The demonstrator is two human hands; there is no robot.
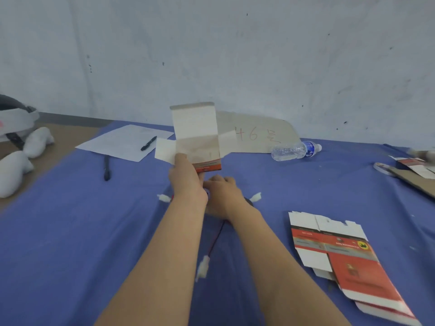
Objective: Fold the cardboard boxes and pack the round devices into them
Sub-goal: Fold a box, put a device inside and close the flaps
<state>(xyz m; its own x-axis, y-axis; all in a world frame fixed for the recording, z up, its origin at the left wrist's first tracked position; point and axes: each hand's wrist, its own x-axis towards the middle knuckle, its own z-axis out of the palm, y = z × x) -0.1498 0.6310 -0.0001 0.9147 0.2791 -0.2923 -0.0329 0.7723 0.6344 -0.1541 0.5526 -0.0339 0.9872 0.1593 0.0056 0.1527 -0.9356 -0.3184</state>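
Standing upright in the left hand's (186, 177) grip, the cardboard box (196, 137) had its flaps spread upward. The round device (248, 200) lay just below on the bench (94, 220), mostly hidden under the nearer right hand's (221, 196) curled fingers.

Soft, cool, diffuse light is spread evenly, and only faint shadows are cast on the blue cloth (70, 220) beneath the forearms. The pale inside of the held carton (195, 128) is slightly washed out. The whole picture is rendered soft; things at 3 o'clock are smeared by blur, and the flattened cartons (353, 260) are stretched towards 5 o'clock by wide-angle distortion.
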